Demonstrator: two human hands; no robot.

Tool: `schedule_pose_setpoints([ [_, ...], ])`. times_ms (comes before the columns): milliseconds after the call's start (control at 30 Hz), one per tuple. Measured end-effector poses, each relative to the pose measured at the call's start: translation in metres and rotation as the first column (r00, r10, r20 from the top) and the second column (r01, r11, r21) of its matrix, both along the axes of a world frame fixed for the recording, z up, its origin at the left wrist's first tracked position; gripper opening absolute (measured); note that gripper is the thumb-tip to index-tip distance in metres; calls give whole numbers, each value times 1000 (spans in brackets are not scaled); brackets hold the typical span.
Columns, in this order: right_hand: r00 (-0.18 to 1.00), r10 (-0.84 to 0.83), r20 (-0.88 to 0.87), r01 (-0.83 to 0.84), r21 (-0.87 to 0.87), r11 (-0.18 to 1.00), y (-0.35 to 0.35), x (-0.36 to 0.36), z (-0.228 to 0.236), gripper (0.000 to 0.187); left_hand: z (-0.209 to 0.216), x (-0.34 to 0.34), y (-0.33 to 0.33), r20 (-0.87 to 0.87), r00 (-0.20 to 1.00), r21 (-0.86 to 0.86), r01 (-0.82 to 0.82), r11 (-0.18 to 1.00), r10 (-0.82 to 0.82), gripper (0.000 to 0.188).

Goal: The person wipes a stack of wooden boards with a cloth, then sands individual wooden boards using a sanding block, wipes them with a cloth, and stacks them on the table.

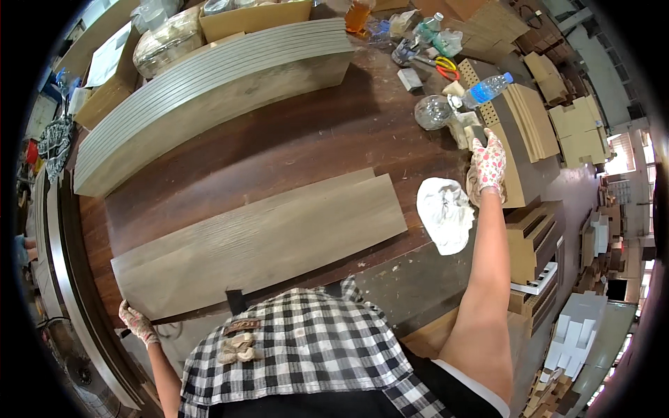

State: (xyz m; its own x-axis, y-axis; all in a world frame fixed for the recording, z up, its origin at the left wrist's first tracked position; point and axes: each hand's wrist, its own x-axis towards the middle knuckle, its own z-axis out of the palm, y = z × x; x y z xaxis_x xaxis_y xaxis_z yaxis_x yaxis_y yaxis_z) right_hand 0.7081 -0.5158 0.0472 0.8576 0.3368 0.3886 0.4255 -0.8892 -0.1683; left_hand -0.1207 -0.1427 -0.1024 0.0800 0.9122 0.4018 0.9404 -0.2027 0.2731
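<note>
In front of me lie two long grey wood-grain panels (272,233), one overlapping the other. My left hand (139,324), in a floral glove, grips the near left corner of the front panel; its fingertips show only in part. Stretched far to the right, my right hand (490,159) wears a matching glove and has its fingers closed around a small dark block (477,134). Pale, crumpled scraps (460,129) lie just beyond those fingers. A white cloth (444,214) rests on the tabletop's right side, near my right wrist.
Across the back left stands a long row of upright grey panels (223,101). At the back right are a clear round bottle (433,112), a blue-capped bottle (488,90), scissors (444,67) and a small white box (410,79). Cardboard pieces (526,122) flank the dark wooden table (279,150).
</note>
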Motion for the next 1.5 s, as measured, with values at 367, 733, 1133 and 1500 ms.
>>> schedule_pose_setpoints([
  [367, 995, 100, -32, -92, 184, 979, 38, -23, -6, 40, 32, 26, -7, -77, 997, -54, -23, 998, 19, 19],
  [733, 960, 164, -228, -140, 119, 983, 36, -196, -112, 45, 27, 70, -4, 119, 993, 93, -37, 995, 26, 18],
  [1133, 915, 206, -348, -151, 178, 972, 67, -182, -119, 43, 59, 48, -28, 338, 918, -203, -145, 968, 209, 8],
  [1500, 805, 370, -465, -246, 306, 920, 91, -180, -100, 42, 36, -30, -73, -198, 949, -359, 163, 919, -245, 42],
])
